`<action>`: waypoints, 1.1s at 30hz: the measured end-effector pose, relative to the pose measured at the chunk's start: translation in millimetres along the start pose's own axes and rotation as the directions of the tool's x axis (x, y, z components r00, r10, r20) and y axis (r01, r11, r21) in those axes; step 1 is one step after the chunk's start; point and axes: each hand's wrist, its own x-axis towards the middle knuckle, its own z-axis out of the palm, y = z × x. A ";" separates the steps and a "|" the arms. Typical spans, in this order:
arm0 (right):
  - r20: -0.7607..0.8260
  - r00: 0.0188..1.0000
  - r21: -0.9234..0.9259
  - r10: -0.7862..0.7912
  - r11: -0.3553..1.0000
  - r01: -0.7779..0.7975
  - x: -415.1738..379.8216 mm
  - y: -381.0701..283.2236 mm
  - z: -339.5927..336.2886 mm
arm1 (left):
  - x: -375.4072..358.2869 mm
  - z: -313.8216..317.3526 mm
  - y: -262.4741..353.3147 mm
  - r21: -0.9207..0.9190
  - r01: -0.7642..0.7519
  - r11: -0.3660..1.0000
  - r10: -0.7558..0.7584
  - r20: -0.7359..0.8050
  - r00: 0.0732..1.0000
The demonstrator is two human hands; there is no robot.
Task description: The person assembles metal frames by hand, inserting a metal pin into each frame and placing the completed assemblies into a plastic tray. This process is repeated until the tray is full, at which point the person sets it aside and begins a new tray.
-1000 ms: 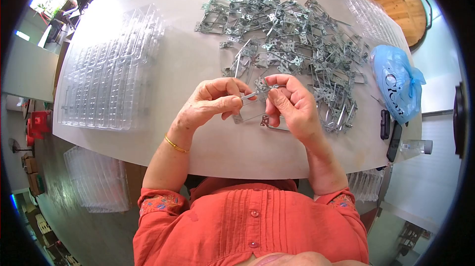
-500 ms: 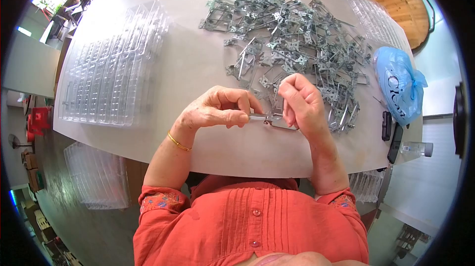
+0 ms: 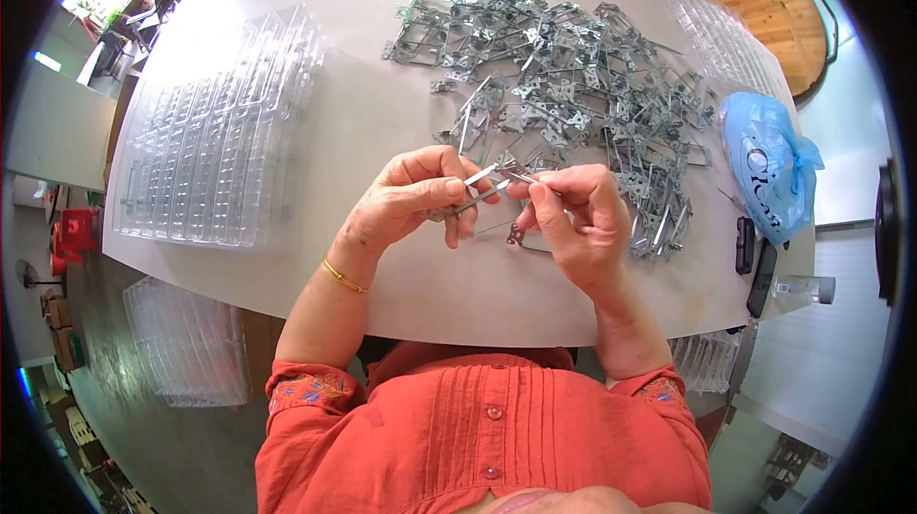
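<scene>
Between both hands, over the near part of the table, is a thin silvery metal bracket with long arms. My left hand pinches its left side between thumb and fingers. The fingers of my right hand are closed on its right end, near a small pierced plate. Another metal piece shows just below, partly hidden by my right hand; whether it is held or lies on the table, I cannot tell. A large heap of similar metal brackets lies just beyond my hands.
Stacked clear plastic trays cover the left of the white table. More clear trays lie at the back right. Along the right edge are a blue plastic bag, dark objects and a clear bottle.
Both hands have moved a little, my left hand upward. The bracket between them is now raised and tilted, with its long arms showing, and my right fingers have come onto its end.
</scene>
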 end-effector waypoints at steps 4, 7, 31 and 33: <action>0.082 0.941 -0.369 -0.329 0.867 0.335 5.0 2.8 -0.8 | 0.4 -1.4 -2.5 0.016 -0.026 1.000 0.026 -0.008 1.000; 0.096 0.943 -0.460 -0.318 0.826 0.326 4.4 4.5 1.9 | 1.7 -2.0 -5.5 0.061 -0.083 0.995 0.081 0.027 0.996; -0.104 0.993 -0.117 0.059 0.991 -0.071 8.9 0.5 0.2 | 6.1 -9.4 -15.5 0.270 -0.088 0.959 0.076 0.055 0.996; -0.034 0.999 -0.100 0.040 0.994 -0.043 7.6 4.5 -3.7 | 6.4 -8.7 -18.5 0.273 -0.108 0.956 0.093 0.067 0.993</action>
